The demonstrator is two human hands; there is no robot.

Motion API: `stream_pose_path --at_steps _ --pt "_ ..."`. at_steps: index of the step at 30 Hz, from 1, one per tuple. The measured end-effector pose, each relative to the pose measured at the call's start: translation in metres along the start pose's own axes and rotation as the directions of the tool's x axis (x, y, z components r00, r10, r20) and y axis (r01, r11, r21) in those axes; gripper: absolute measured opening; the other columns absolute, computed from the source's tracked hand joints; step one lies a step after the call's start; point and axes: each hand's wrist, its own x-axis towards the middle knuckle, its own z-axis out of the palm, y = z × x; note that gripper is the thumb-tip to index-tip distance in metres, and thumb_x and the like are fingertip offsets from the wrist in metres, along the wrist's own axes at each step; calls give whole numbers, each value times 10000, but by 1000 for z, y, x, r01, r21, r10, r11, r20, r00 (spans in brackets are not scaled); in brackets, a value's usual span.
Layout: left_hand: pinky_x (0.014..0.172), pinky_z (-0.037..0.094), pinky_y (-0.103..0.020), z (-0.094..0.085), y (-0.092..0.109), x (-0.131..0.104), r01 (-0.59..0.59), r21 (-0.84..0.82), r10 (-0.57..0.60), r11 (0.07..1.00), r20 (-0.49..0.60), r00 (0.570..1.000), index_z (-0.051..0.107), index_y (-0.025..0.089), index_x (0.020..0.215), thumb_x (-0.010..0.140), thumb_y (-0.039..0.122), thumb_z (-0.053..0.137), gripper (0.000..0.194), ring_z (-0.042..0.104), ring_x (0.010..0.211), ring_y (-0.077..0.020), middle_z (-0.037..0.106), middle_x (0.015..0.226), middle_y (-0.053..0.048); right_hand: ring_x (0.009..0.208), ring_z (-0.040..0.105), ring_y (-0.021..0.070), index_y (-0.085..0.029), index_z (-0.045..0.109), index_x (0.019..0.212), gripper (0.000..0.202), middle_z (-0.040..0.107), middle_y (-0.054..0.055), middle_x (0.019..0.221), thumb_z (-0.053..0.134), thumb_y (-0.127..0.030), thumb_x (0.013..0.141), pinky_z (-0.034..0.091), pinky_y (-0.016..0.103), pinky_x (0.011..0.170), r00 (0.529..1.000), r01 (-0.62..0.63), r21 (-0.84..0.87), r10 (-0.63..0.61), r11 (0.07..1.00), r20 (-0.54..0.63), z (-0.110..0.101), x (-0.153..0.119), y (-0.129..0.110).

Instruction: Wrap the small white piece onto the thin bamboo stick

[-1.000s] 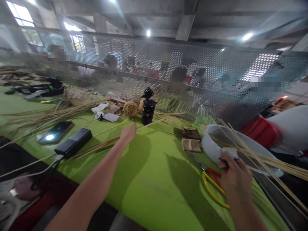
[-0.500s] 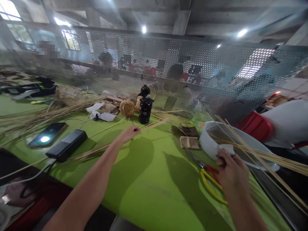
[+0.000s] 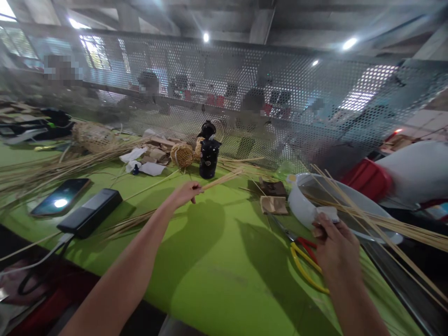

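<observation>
My left hand (image 3: 185,193) is closed in a pinch around the near ends of a few thin bamboo strips (image 3: 224,178), which point away to the right, just before a black bottle (image 3: 209,161) with its lid up. At the right, my right hand (image 3: 338,245) grips a small folded whitish piece (image 3: 328,213), perhaps paper or cloth; a brownish edge shows under the fingers. Beside that hand lie pliers (image 3: 297,252) with red and yellow handles. Behind it stands a white basin (image 3: 301,205) with long bamboo strips (image 3: 395,226) laid across it.
A phone (image 3: 60,198) and a black power bank (image 3: 90,212) with a cable lie at left. Bamboo bundles (image 3: 80,161), paper scraps (image 3: 152,168) and a small woven ball-shaped piece (image 3: 182,155) are farther back. Brown folded pieces (image 3: 274,205) lie near the basin. A perforated metal screen (image 3: 224,102) borders the table.
My left hand has lifted the strips' near ends slightly off the table. The right hand keeps its grip on the whitish piece. The whole view has shifted slightly.
</observation>
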Motion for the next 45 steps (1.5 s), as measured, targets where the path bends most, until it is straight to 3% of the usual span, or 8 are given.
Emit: stream_pose_path --at_steps 13,26,33,45 --pt "453 346 -194 -1 4 -1 25 -17 -25 1000 1 1000 599 151 803 813 368 569 219 582 527 -106 623 713 -14 571 478 75 -156 663 709 303 591 -18 660 881 -279 538 349 109 367 1000 -8 -10 8 1000 1 -2 2 1" --pt "467 365 -204 -2 3 1 24 -54 -25 998 -32 999 617 148 761 739 284 618 138 525 485 -95 582 607 12 578 450 73 -160 658 698 322 581 -24 658 891 -249 495 355 104 375 1000 -29 2 29 1000 5 2 -3 -4" --pt "475 367 -212 -2 -1 2 3 -59 -4 998 -22 1000 610 142 768 759 311 591 170 529 500 -96 601 656 -3 587 456 76 -161 665 718 266 570 -16 685 862 -266 574 349 112 371 1000 -21 -5 21 1000 23 0 -2 -2" --pt "487 406 -214 -1 -2 4 4 -100 -6 995 -21 1000 559 150 767 768 268 580 120 540 479 -92 612 685 -9 569 457 77 -159 664 706 306 576 -22 660 877 -239 500 336 123 363 999 -31 -11 31 999 12 3 -3 -5"
